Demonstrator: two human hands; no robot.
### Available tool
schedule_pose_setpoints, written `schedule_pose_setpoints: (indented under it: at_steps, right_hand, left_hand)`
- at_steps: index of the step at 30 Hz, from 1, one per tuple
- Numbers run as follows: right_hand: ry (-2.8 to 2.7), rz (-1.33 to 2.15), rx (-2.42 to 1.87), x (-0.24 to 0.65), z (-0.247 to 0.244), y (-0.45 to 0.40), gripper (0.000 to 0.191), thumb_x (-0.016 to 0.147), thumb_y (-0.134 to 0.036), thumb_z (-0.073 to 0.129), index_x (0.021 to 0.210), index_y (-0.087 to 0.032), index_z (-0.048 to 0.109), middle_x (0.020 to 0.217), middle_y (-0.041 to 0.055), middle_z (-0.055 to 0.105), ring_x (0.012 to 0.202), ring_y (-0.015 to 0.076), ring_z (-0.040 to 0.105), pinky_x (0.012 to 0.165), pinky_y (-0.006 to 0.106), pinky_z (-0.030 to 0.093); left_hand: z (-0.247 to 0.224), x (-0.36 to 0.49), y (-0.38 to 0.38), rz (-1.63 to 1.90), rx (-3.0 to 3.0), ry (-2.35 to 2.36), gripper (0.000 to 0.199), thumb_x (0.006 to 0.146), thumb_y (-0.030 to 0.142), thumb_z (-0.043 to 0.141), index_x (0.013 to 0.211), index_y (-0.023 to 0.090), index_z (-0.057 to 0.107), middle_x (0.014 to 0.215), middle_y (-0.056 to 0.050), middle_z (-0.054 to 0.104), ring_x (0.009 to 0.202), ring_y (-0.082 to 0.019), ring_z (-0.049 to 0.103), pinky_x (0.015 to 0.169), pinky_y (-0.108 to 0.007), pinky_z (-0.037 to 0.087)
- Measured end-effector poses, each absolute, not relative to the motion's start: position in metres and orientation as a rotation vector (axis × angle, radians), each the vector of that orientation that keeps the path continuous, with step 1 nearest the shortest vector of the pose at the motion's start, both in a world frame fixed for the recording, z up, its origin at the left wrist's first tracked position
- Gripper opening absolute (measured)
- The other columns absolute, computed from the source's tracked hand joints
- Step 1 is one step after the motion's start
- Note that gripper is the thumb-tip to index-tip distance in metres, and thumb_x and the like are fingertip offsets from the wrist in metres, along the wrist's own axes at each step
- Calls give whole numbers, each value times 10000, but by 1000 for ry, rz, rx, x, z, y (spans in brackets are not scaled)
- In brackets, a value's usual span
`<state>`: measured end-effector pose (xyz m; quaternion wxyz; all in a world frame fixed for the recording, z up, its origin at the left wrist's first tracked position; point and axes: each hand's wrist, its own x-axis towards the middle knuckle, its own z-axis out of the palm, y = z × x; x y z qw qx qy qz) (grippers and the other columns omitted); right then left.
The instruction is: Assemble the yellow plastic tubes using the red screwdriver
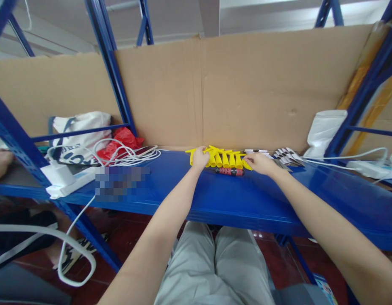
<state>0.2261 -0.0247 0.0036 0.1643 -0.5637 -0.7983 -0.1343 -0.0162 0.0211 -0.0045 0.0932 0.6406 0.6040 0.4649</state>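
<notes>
Several yellow cone-shaped pieces (225, 159) lie side by side in a row at the back of the blue table (234, 195). My left hand (200, 157) is at the row's left end, its fingers closed round a yellow piece. At the right end, my right hand (254, 162) has its fingers pinched at the last yellow piece (246, 164). A red and black tool (230, 171) lies just in front of the row. Right of my right hand are several grey and white flat packets (289, 156), fanned out.
A cardboard panel (246, 93) stands behind the table. White cables (132, 154), a red bag (122, 142), a cloth bag (81, 127) and a power strip (76, 184) are left. Another person's hand (1, 164) shows far left. A white pouch (324, 133) stands right.
</notes>
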Motion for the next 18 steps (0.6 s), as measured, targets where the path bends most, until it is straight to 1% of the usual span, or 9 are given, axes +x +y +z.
schedule_pose_setpoints:
  at_steps: [3, 7, 9, 14, 18]
  right_hand:
    - [-2332, -454, -1746, 229, 12, -26, 281, 871, -175, 448, 871, -189, 728, 916, 79, 750, 831, 191, 684, 703, 248, 451]
    - [-2359, -410, -1895, 243, 23, -23, 255, 836, -155, 488, 823, -199, 739, 940, 87, 754, 857, 220, 692, 715, 273, 468]
    - [-2349, -359, -1953, 252, 29, -22, 229, 822, -161, 517, 812, -200, 743, 934, 87, 754, 866, 229, 693, 734, 281, 475]
    - [-2191, -275, -2161, 272, 40, -23, 196, 810, -209, 564, 804, -190, 759, 875, 121, 742, 870, 254, 694, 757, 301, 487]
    - [-2012, -252, -2259, 283, 39, -27, 212, 811, -238, 568, 823, -162, 765, 861, 139, 736, 876, 259, 694, 740, 299, 486]
  left_hand:
    - [-5, -15, 19, 1362, 1940, 1809, 366, 833, 116, 537, 1168, 177, 675, 1198, -83, 707, 1144, -213, 639, 996, -307, 464]
    - [-7, -13, 16, 1283, 2043, 1802, 347, 858, 173, 537, 1183, 187, 657, 1213, -101, 695, 1157, -237, 631, 992, -347, 470]
    - [-8, -11, 13, 1213, 2103, 1822, 378, 854, 210, 561, 1225, 186, 628, 1252, -124, 671, 1192, -258, 608, 1021, -382, 449]
    - [-12, -8, 6, 1038, 2214, 1894, 509, 824, 304, 626, 1318, 207, 552, 1321, -158, 620, 1291, -328, 521, 1100, -513, 345]
    - [-12, -8, 4, 926, 2256, 1914, 520, 822, 299, 623, 1324, 194, 542, 1303, -170, 627, 1286, -350, 521, 1102, -557, 322]
